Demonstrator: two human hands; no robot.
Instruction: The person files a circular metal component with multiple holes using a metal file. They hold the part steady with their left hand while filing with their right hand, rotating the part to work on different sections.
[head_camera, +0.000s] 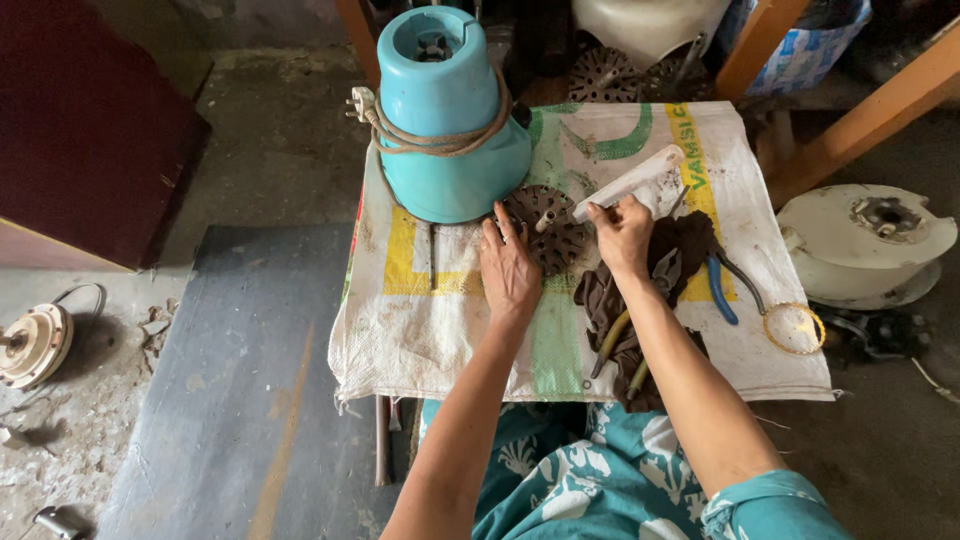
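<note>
Dark, rusty metal sits at the centre of my view: a round slotted rotor disc (545, 228) with a short pale shaft stub rising from its middle, lying flat on a woven plastic sack (440, 330) spread over a low stand. My left hand (508, 268) rests on the near-left edge of that disc, fingers spread and pressing down on it, not curled around anything. My right hand (622, 232) is just beside the disc on its right, fingers closed around the near end of a flat whitish brush-like tool (633, 180). The tool's long axis runs up and to the right, away from the hand, and its near end points down-left toward the shaft stub, so the disc lies directly left of my right fingers and slightly beyond my left ones. Both hands are close to it; the left is touching.

Behind the disc stands a smooth turquoise plastic mixer base (448, 120) with a frayed cord wound round it. To the right lies a crumpled brown cloth (640, 300), pliers with blue handles (715, 285) and a thin brass-coloured ring (795, 328). Off the sack, a cream metal housing (865, 240) rests on the concrete floor.
</note>
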